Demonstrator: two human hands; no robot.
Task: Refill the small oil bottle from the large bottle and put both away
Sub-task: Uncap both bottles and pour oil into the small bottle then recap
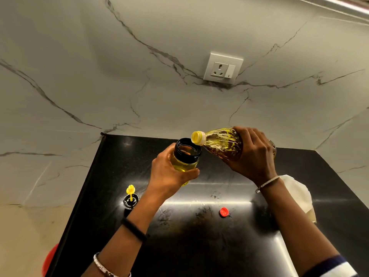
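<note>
My left hand (pixel 169 172) grips the small oil bottle (pixel 186 156), a clear container with a black rim, open on top and holding yellow oil. My right hand (pixel 253 154) holds the large oil bottle (pixel 221 143) tipped sideways, its yellow uncapped mouth just above the right edge of the small bottle's rim. No stream of oil can be made out. The small bottle's black lid with a yellow spout (pixel 130 198) lies on the black countertop (pixel 199 236) to the left. A red cap (pixel 224 212) rests on the counter between my forearms.
A white cloth (pixel 297 194) lies on the counter to the right, partly behind my right forearm. A marble wall with a socket and switch (pixel 222 68) rises behind the counter. A red object (pixel 50 258) shows beyond the counter's left edge.
</note>
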